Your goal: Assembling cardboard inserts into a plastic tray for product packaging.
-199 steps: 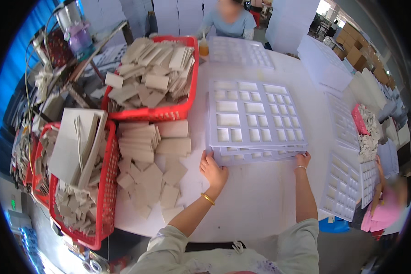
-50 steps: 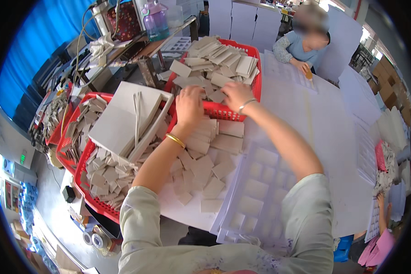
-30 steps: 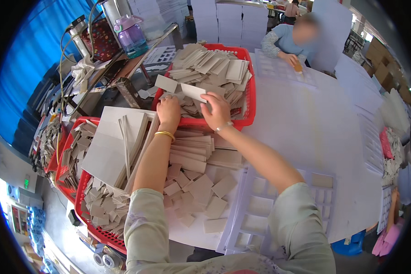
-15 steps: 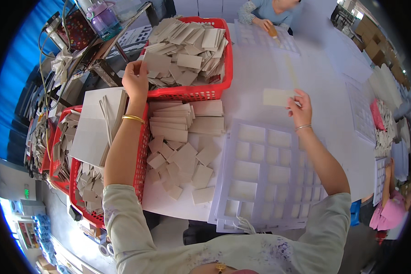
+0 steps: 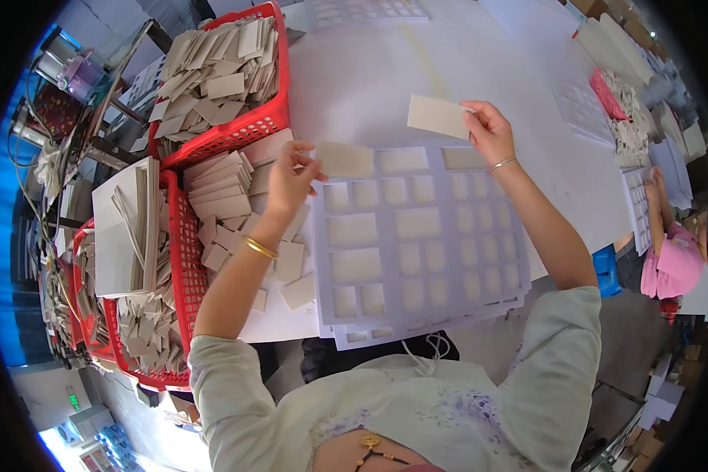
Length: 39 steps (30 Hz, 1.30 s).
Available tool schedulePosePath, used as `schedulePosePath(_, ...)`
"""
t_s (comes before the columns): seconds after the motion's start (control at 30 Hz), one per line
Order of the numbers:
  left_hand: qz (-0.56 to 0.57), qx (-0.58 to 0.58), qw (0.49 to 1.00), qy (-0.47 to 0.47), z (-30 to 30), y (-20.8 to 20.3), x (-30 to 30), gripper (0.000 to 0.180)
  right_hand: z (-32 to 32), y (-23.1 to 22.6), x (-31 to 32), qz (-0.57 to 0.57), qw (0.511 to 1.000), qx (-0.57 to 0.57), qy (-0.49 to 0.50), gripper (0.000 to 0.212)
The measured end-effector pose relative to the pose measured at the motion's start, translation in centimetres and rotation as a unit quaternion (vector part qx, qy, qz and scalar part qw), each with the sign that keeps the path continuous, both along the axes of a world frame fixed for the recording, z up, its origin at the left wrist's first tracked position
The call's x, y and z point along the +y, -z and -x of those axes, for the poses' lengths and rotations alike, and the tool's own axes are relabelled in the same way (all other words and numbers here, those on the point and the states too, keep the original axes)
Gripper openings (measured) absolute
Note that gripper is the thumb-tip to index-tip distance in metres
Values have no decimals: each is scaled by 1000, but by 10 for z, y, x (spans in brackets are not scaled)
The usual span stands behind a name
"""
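Swung over from the basket since the earlier frame, one beige rectangular cardboard piece (image 5: 348, 160) hangs over the far-left corner of your white compartmented tray (image 5: 387, 236), pinched by your left hand (image 5: 293, 181). Your right hand (image 5: 493, 132) pinches another beige rectangular card (image 5: 436, 117) beyond the tray's far edge, above the white table (image 5: 354, 71); leftward stands the red perforated plastic basket (image 5: 282, 63).

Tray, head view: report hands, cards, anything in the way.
Left hand holding card at far-left corner of tray. Right hand holding second card near tray's far edge. Possible clutter: loose cards left of tray.
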<state>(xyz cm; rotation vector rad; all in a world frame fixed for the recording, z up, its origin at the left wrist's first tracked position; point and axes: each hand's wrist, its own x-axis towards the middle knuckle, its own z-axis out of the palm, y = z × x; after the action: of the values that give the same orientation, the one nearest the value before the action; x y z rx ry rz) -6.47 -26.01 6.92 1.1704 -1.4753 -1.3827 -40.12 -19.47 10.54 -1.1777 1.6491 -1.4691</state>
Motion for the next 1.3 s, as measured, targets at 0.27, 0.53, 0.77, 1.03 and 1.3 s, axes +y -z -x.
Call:
schedulePosePath(0.27, 68, -119, 989, -51, 3, 62, -9, 40, 18, 21, 27, -11, 997, 42, -68, 16)
schedulePosePath(0.53, 127, -206, 969, -60, 13, 68, -22, 38, 6, 37, 15, -46, 995, 10, -83, 16)
schedulePosePath(0.77, 104, -214, 971, -26, 9, 83, -33, 39, -12, 56, -9, -94, 988, 56, -110, 17)
schedulePosePath(1.03, 218, -350, 910, 31, 12, 68, -18, 31, -25, 79, -23, -177, 972, 110, -112, 16)
schedulePosePath(1.3, 286, -375, 880, 57, 1, 42, 11, 25, -34, 89, -26, -91, 952, 263, -127, 19)
